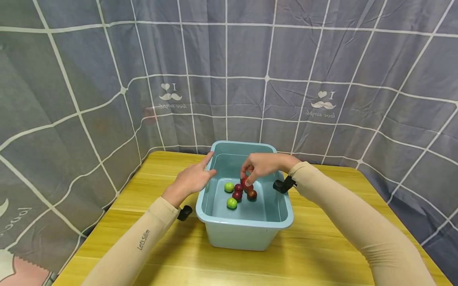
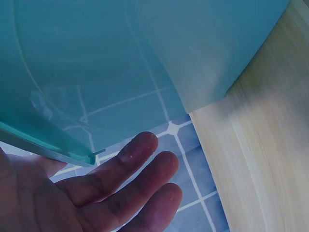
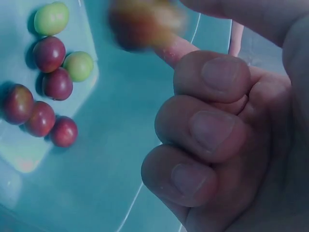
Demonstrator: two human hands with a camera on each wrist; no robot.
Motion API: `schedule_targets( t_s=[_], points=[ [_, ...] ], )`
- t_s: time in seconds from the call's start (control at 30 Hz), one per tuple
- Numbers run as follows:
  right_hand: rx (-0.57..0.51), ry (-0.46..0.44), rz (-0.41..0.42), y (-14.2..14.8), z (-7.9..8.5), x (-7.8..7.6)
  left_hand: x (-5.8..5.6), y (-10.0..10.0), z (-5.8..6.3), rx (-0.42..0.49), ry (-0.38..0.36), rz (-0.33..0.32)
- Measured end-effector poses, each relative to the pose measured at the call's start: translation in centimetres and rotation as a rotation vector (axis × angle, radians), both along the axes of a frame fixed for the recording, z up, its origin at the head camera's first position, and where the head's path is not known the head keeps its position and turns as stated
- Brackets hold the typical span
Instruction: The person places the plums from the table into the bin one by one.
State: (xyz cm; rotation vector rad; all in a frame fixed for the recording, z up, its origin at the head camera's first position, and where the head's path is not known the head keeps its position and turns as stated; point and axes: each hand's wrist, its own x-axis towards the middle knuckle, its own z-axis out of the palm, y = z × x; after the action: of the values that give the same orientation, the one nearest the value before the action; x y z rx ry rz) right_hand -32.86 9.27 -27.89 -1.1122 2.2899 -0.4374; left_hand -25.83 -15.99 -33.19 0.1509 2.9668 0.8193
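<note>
A light blue plastic basin (image 1: pixel 247 224) stands on the table, holding several dark red plums (image 1: pixel 237 196) and two green plums (image 1: pixel 231 203) on its floor. Over them, inside the basin, my right hand (image 1: pixel 262 165) pinches a red plum (image 3: pixel 140 24), blurred in the right wrist view. The other three fingers (image 3: pixel 203 125) of that hand are curled in toward the palm. My left hand (image 1: pixel 191 177) rests at the basin's left rim, with the thumb over the rim and fingers along the outside. Its extended fingers (image 2: pixel 140 186) show below the basin wall in the left wrist view.
Beneath the basin is a yellow wood-grain table (image 1: pixel 168 167). A grey curtain (image 1: pixel 247 97) with white grid lines hangs behind the table and along both sides. Each wrist carries a small black camera, one beside the basin's right wall and one at its front left.
</note>
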Motion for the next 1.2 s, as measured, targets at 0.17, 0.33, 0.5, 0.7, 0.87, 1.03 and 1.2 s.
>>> schedule_targets(
  t_s=[0.17, 0.33, 0.5, 0.7, 0.87, 1.03, 1.2],
  points=[
    [0.006, 0.011, 0.000, 0.1, 0.3, 0.1, 0.1, 0.0, 0.1, -0.006, 0.000, -0.002],
    [-0.060, 0.046, -0.040, 1.2, 0.7, 0.1, 0.1, 0.2, 0.1, -0.008, -0.001, -0.002],
    [-0.164, 0.091, -0.098, 3.2, 1.2, -0.1, 0.0, 0.2, 0.1, -0.009, -0.004, -0.004],
    [-0.287, 0.086, -0.187, 6.3, 1.4, -0.4, 0.0, 0.1, 0.1, -0.004, -0.005, 0.001],
    [-0.372, 0.081, -0.294, 8.9, 0.9, -0.5, 0.1, 0.0, 0.1, -0.002, -0.009, -0.001],
    [-0.457, 0.097, -0.409, 11.2, -0.2, -0.7, 0.1, 0.0, 0.1, 0.002, -0.007, -0.005],
    [-0.554, 0.052, -0.515, 13.4, -1.7, -1.0, 0.2, 0.0, -0.1, -0.003, 0.005, -0.009]
  ],
)
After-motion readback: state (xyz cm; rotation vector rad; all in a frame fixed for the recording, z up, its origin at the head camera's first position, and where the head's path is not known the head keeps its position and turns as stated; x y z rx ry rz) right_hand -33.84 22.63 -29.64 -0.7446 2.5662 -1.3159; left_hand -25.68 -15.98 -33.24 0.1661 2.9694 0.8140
